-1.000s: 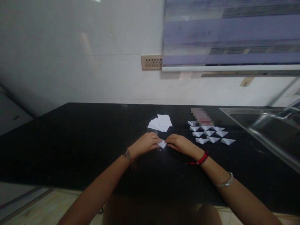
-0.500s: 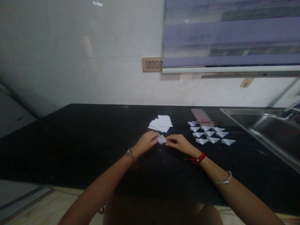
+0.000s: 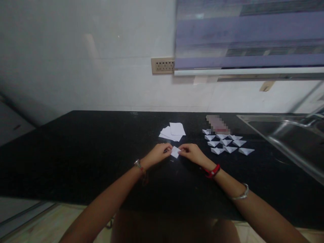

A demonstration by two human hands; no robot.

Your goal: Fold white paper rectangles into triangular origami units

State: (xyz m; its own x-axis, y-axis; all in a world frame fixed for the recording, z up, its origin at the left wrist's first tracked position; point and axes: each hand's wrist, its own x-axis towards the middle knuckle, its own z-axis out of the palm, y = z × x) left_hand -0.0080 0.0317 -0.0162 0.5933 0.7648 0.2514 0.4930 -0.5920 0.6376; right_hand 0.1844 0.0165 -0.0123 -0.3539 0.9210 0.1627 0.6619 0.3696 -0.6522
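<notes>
A small white piece of paper (image 3: pixel 175 152), turned like a diamond, is between my two hands just over the black countertop (image 3: pixel 101 152). My left hand (image 3: pixel 160 152) pinches its left corner between thumb and fingers. At the right corner, my right hand (image 3: pixel 192 152) grips it the same way. Beyond the hands lies a loose stack of white paper sheets (image 3: pixel 177 129), overlapping at angles. To the right, several folded white paper pieces (image 3: pixel 225 142) sit in rough rows, with raised points.
Behind the folded pieces lies a flat pinkish object (image 3: pixel 218 124), blurred out by pixels. A metal sink (image 3: pixel 283 141) is set into the counter at the right. The tiled wall (image 3: pixel 113 84) with a socket strip (image 3: pixel 163 65) and a purple blind (image 3: pixel 248 37) rises behind.
The small paper now looks flatter and squarer, and my fingers have shifted slightly on its corners. The view has tilted a little; the stack and folded pieces stay in place.
</notes>
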